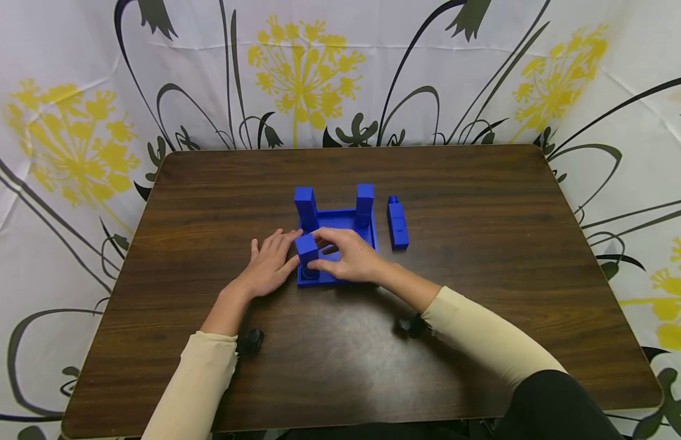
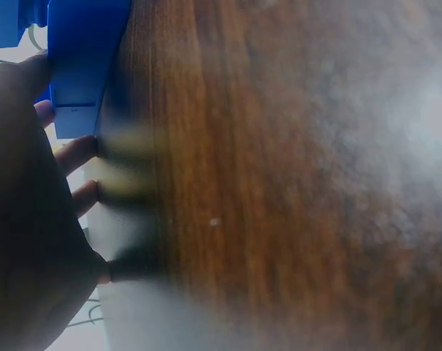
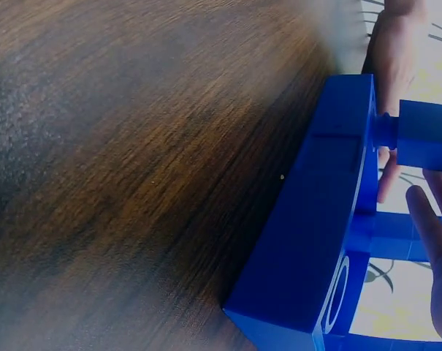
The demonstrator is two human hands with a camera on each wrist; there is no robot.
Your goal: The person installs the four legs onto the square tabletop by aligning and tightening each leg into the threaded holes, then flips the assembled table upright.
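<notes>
A square blue base with a raised rim (image 1: 336, 217) lies on the table. At its front left corner stands a blue square post (image 1: 306, 247), pinched between the thumb and fingers of my right hand (image 1: 348, 253). The right wrist view shows a narrow neck under this post (image 3: 425, 135), with a small gap between its square body and the base (image 3: 301, 234). My left hand (image 1: 269, 266) lies palm down with spread fingers, touching the base's left side. Two more blue posts rise from the back left (image 1: 305, 205) and back right (image 1: 365, 198) corners.
Right of the base, a loose blue post (image 1: 398, 226) lies flat, its narrow end pointing away. A ringed hole (image 3: 337, 296) marks the base's front right corner. Behind the brown wooden table (image 1: 483, 201) hangs a flowered cloth (image 1: 340, 73).
</notes>
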